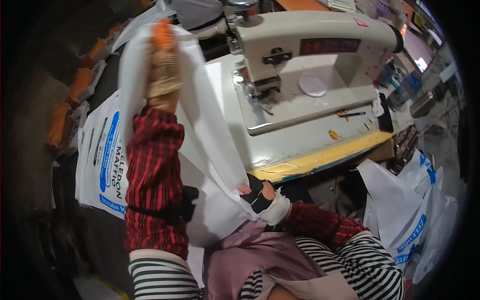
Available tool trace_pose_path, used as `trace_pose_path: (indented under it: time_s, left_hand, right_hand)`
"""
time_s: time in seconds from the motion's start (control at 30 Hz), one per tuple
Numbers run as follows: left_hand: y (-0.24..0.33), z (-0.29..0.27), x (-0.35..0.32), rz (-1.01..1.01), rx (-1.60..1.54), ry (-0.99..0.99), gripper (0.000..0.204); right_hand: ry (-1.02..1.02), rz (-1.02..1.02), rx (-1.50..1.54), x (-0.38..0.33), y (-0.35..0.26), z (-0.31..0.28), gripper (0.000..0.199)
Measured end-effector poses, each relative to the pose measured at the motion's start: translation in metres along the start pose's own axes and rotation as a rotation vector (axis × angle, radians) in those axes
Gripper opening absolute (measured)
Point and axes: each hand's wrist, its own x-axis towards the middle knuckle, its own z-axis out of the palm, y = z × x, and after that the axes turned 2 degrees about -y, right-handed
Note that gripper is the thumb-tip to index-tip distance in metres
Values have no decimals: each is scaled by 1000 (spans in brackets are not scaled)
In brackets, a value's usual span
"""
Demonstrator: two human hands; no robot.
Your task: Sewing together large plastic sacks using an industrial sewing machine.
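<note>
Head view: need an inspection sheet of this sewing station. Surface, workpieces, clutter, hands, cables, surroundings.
Surface: pale tabletop, yellow front edge worn.
Workpieces: white sheet spanning both hands, left of the sewing machine; printed white bags farther left.
Clutter: phone-like black slab, dark pen-like tool, yellow scrap.
Left hand: orange-tipped glove, at the sheet's far part; blurred, grip unclear.
Right hand: black fingerless glove, pinching the sheet's near edge.
Cables: nothing seen.
Surroundings: orange-and-white bundles far left; more printed bags at right.

Sewing workshop: industrial sewing machine [295, 32] on worn worktable [280, 150], white printed bags [100, 155] beside
</note>
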Motion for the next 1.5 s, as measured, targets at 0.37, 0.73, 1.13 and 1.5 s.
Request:
trace_pose_path:
  time_s: [0.37, 0.73, 1.13, 1.5]
  left_hand:
    - [-209, 101, -172, -750, 81, -599, 61]
    - [-147, 75, -63, -172, 1316, -1590, 29]
    - [124, 65, -152, -751, -423, -2133, 37]
    - [154, -5, -113, 6, 861, -2092, 35]
  right_hand:
    - [3, 301, -89, -108, 90, -55, 39]
    - [-832, 390, -976, 41, 15, -61, 32]
    - [-762, -118, -1258, 69, 12, -103, 31]
    - [-203, 374, -845, 11, 8, -66, 39]
